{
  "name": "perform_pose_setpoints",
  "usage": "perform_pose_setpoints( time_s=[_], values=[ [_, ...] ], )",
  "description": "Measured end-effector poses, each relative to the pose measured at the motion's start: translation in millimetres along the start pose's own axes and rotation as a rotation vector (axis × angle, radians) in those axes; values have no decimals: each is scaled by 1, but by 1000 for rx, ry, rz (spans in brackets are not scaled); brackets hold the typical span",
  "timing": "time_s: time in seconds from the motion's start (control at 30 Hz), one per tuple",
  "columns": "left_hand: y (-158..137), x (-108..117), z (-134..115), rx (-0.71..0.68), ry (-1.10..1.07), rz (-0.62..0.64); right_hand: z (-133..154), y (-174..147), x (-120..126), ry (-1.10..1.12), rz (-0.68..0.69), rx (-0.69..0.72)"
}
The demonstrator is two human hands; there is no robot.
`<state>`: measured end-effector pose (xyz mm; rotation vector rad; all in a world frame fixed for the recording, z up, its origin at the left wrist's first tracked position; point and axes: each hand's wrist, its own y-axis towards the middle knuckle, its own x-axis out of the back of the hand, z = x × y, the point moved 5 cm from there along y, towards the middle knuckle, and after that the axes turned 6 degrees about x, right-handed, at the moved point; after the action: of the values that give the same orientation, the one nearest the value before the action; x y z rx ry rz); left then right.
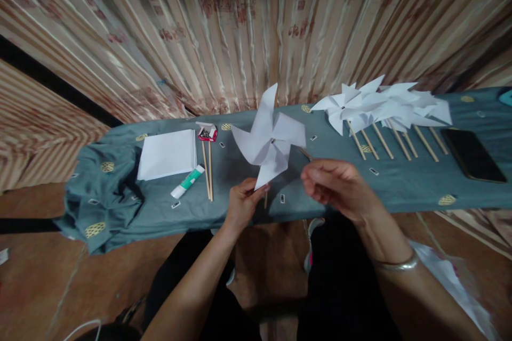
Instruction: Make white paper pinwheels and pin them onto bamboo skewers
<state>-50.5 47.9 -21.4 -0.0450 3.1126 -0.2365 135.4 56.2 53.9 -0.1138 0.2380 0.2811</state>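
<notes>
A white paper pinwheel (262, 138) with pointed blades and a small dark pin at its centre is held up over the table. My left hand (245, 202) is closed at its lower edge, and a short length of wooden stick shows just below. To the right of the blades my right hand (340, 186) is closed, thumb against fingers. A thin brownish thing (304, 153) pokes out from its fingertips toward the pinwheel; too little of it shows to name it.
On the cloth-covered table (224, 181) lie a paper stack (168, 154), a glue stick (188, 181), two wooden sticks (210, 170) and a small red box of metal pins (207, 132). Several finished pinwheels (376, 104) and a black phone (474, 154) lie right. A curtain (256, 26) hangs behind.
</notes>
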Motion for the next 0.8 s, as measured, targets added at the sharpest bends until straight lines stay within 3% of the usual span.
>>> perform_pose_setpoints(
  time_s=[0.07, 0.13, 0.23, 0.53, 0.8],
  values=[
    [0, -1, 2, 12, -26, 13, 10, 4, 29, -114, -303, 233],
    [0, -3, 3, 35, -52, 27, 16, 6, 49, -280, -513, 442],
    [-2, -6, 2, 63, -64, 57, 13, 12, 57, -452, -549, 556],
    [-5, -8, 4, 112, -74, 76, -7, 22, 57, -315, -442, 362],
    [-4, -7, 2, 97, -103, 51, -19, 23, 35, -128, -326, 158]
  ],
)
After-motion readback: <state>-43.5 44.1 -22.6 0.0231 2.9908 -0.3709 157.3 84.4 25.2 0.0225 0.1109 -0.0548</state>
